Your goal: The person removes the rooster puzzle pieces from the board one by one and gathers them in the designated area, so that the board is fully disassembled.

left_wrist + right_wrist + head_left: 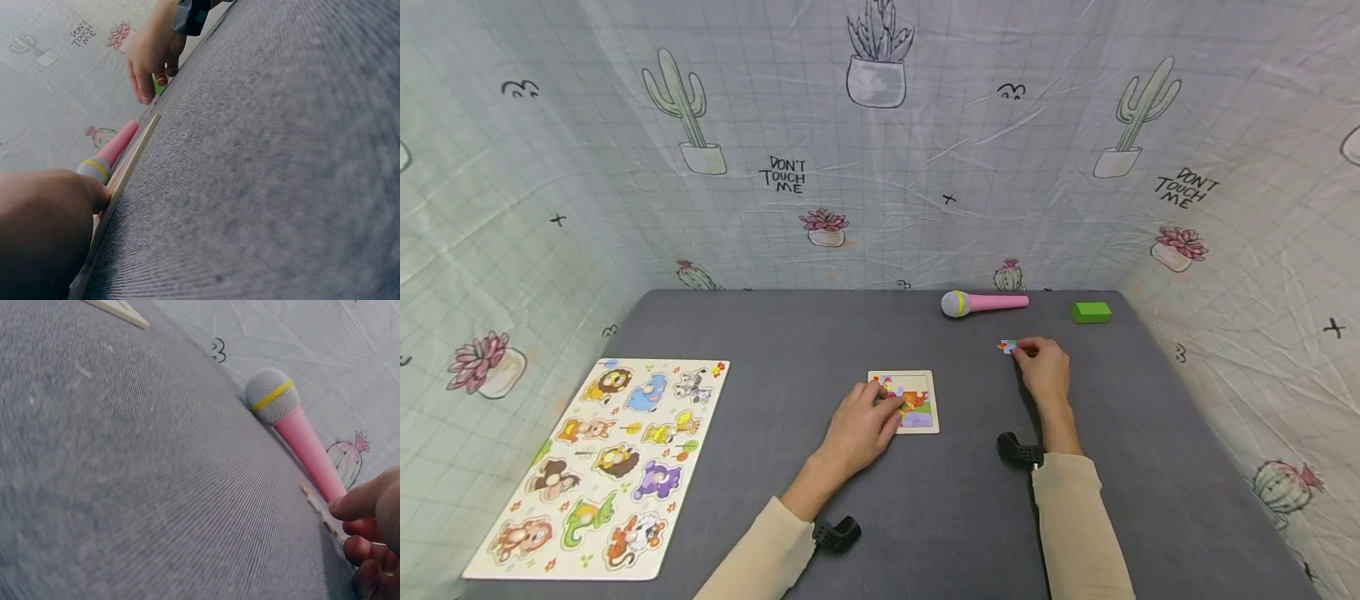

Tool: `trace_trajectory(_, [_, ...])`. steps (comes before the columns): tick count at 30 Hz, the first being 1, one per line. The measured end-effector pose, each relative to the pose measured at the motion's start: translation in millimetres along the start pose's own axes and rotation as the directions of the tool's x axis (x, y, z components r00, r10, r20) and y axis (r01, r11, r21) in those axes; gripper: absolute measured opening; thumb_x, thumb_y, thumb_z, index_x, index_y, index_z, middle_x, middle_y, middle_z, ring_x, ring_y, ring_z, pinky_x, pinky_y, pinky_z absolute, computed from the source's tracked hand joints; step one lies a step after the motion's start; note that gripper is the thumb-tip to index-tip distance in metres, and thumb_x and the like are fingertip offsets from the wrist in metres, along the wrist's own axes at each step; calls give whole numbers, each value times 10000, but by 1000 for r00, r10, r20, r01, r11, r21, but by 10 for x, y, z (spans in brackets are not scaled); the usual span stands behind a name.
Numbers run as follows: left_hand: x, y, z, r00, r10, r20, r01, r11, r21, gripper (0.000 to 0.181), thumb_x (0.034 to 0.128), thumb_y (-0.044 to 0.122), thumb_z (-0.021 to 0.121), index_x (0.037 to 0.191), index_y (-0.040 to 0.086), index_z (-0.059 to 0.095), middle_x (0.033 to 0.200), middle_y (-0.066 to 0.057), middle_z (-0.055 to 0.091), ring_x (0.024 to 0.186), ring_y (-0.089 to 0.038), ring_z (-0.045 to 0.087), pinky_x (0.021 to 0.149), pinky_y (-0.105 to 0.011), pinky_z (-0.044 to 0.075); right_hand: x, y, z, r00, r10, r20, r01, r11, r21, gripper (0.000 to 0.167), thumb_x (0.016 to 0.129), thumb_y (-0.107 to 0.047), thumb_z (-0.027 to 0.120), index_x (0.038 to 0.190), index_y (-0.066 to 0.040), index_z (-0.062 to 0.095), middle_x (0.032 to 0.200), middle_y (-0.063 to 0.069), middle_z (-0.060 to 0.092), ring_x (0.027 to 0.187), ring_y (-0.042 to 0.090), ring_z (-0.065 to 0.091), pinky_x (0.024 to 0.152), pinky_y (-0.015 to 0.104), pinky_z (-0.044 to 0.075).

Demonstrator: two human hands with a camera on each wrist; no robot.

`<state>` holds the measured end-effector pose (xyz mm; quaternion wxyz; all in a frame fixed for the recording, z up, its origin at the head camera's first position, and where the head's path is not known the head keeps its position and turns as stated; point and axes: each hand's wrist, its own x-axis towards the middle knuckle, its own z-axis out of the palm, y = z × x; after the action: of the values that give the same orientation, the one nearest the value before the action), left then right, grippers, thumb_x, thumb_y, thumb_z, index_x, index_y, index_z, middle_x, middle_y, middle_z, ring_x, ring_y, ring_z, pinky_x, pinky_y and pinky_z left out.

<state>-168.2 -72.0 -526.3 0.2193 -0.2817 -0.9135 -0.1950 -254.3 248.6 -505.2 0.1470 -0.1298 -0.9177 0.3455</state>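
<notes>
My left hand (859, 423) rests on a small square jigsaw puzzle in a pale wooden frame (936, 408), its fingers spread over the left part of the colourful picture and hiding some of it. In the left wrist view, the thumb side of that hand (47, 219) lies against the frame's edge (131, 159). Farther right, my right hand (1047, 367) pinches the edge of a small multicoloured puzzle piece (1006, 346) between thumb and fingers. Seen from the right wrist, the piece (317, 509) shows edge-on beside the thumb, close to the table; its far end is hidden by the fingers.
A pink toy microphone (992, 303) with a grey head lies behind the right hand. Near the back right corner sits a green block (1091, 312). On the left lies a large animal puzzle board (617, 429). Cloth printed with cacti (880, 200) walls the grey table (775, 333).
</notes>
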Motion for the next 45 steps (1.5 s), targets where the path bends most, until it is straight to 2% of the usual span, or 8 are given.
trace_trajectory(6, [1, 38, -18, 1000, 4, -7, -4, 1000, 31, 216, 927, 230, 696, 1116, 159, 771, 1023, -73, 630, 861, -236, 548, 742, -388, 489, -10, -67, -12, 999, -32, -20, 33, 999, 32, 241, 953, -191, 675, 1097, -4, 723, 1093, 203, 667, 1018, 360, 635, 895, 502, 496])
trace_trajectory(13, [6, 147, -116, 997, -10, 74, 2, 994, 108, 278, 948, 256, 673, 1190, 136, 739, 1089, -112, 637, 982, -288, 611, 924, -453, 518, -37, -240, -7, 996, -84, -19, 85, 995, 56, 237, 956, -206, 670, 1081, -15, 732, 1097, 195, 670, 996, 349, 642, 845, 487, 516])
trace_trajectory(19, [29, 167, -160, 996, -19, 84, 10, 995, 103, 274, 943, 244, 681, 1181, 121, 740, 1110, -118, 649, 1023, -297, 638, 919, -450, 533, -76, -408, 26, 990, -139, 2, 138, 986, 88, 218, 953, -202, 676, 1073, -29, 733, 1080, 177, 687, 958, 331, 642, 862, 469, 502])
trace_trajectory(22, [27, 149, -176, 994, -29, 104, 20, 997, 81, 268, 939, 237, 685, 1161, 99, 741, 1134, -117, 664, 1062, -304, 648, 954, -451, 527, -121, -494, 46, 983, -185, 19, 182, 978, 105, 210, 950, -186, 676, 1068, -22, 732, 1059, 181, 689, 920, 323, 647, 835, 453, 510])
trace_trajectory(27, [8, 106, -222, 989, -28, 144, 29, 1000, -3, 269, 939, 206, 685, 1152, 47, 728, 1197, -139, 671, 1146, -314, 642, 1014, -488, 507, -217, -631, 102, 969, -244, 44, 236, 963, 127, 192, 940, -170, 694, 1054, -22, 736, 1018, 166, 692, 842, 296, 650, 741, 400, 517])
trace_trajectory(32, [-40, 64, -256, 987, -24, 160, 34, 998, -61, 296, 935, 189, 691, 1181, 25, 714, 1267, -156, 662, 1221, -319, 628, 1019, -525, 509, -330, -744, 194, 954, -288, 84, 275, 952, 138, 192, 938, -161, 693, 1062, -19, 734, 994, 159, 690, 831, 286, 651, 735, 395, 521])
trace_trajectory(39, [-161, -3, -274, 979, -86, 183, 94, 995, -36, 338, 964, 240, 671, 1232, 37, 700, 1343, -156, 636, 1272, -333, 608, 1053, -479, 496, -469, -912, 360, 925, -349, 149, 327, 932, 155, 190, 931, -156, 691, 1055, -17, 729, 975, 148, 677, 851, 280, 645, 786, 420, 536])
trace_trajectory(45, [-207, -42, -271, 986, -62, 153, 72, 996, -57, 340, 972, 234, 663, 1228, 12, 700, 1350, -161, 631, 1285, -355, 594, 1064, -516, 478, -582, -1013, 466, 900, -379, 214, 352, 923, 154, 200, 942, -163, 690, 1078, -21, 728, 997, 137, 678, 861, 260, 632, 788, 402, 534])
